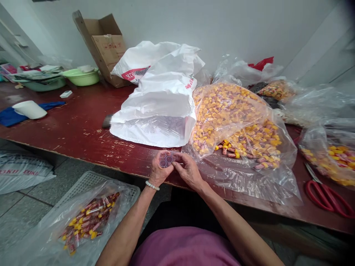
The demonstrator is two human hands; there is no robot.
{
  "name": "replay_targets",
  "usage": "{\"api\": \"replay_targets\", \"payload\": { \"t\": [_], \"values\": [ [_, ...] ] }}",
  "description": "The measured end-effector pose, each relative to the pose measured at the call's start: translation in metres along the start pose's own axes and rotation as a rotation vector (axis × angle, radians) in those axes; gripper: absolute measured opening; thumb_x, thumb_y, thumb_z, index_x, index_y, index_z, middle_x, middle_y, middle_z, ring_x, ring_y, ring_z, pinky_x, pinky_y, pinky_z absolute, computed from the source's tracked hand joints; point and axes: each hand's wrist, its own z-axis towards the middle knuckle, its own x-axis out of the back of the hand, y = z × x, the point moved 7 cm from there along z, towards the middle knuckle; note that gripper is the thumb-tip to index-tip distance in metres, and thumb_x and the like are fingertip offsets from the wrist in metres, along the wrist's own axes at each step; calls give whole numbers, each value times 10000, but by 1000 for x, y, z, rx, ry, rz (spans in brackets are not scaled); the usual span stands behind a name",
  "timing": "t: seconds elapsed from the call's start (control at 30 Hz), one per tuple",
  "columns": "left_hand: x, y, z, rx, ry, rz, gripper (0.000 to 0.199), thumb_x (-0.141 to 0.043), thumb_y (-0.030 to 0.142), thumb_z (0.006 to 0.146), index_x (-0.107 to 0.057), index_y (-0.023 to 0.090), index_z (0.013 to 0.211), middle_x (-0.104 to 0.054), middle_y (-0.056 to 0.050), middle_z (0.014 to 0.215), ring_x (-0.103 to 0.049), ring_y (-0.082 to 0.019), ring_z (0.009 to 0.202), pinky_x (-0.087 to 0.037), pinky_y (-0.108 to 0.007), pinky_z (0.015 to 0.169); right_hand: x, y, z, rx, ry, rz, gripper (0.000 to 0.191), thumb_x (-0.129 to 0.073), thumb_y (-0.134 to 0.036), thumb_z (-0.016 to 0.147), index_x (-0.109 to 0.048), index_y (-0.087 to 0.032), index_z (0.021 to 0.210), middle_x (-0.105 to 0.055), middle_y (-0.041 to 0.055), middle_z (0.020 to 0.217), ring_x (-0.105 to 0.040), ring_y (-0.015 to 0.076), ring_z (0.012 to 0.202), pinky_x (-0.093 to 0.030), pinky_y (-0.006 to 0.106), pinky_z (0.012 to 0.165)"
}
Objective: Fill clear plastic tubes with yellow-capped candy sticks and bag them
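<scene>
Near the table's front edge, my left hand (160, 169) is wrapped round a small bundle of clear round-ended tubes (166, 160); a beaded bracelet circles that wrist. My right hand (188, 169) touches the same bundle from the right, thumb and fingers bent against it. Just beyond them lies an open white sack (155, 137) with clear tubes (158, 125) inside its mouth. To its right, a large clear bag (230, 111) is full of small yellow-capped tubes with red and white contents. Several of these tubes (231, 151) show at the bag's opening.
Red-handled scissors (328, 195) lie at the right, near another bag (335, 151). A cardboard box (109, 48), green basin (83, 77) and white cup (30, 109) stand on the red table (74, 129). Lower left, a crate (91, 179) holds a bag of capped tubes (87, 218).
</scene>
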Motion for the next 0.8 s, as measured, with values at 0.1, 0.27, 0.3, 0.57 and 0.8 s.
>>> {"api": "replay_targets", "payload": {
  "t": [0.1,0.27,0.3,0.57,0.8],
  "values": [
    [-1,-1,-1,15,-5,-23,411,-743,173,570,-564,174,939,-651,-43,879,-639,-180,794,-514,-303,757,24,-15,-13,74,-6,-120,322,-515,-215,848,-534,-244,1168,-604,60,1053,-593,161,871,-503,324,792],
    [-5,-16,2,93,-40,-146,427,-748,198,586,-534,172,954,-656,-30,849,-652,-165,733,-527,-310,733,132,9,-26,-59,244,-601,183,-420,-207,878,-596,-207,927,-628,58,916,-582,172,857,-479,306,762],
    [-6,-18,2,100,-45,-159,432,-751,199,585,-530,171,955,-655,-32,854,-653,-165,738,-528,-313,738,155,23,-26,-177,278,-748,214,-387,-184,878,-593,-198,934,-633,60,934,-581,170,882,-469,301,787],
    [-32,4,-16,124,-154,-172,403,-731,178,596,-531,178,946,-653,-27,826,-649,-165,726,-528,-286,691,189,75,9,-440,235,-968,252,-506,-288,834,-615,-179,1033,-650,138,974,-564,270,975,-406,376,824],
    [-53,14,-37,171,-237,-245,397,-724,159,592,-539,182,943,-653,-31,814,-639,-170,736,-520,-281,680,176,51,13,-458,143,-835,228,-505,-258,825,-561,-172,1028,-649,69,824,-608,198,788,-436,302,694]
  ]
}}
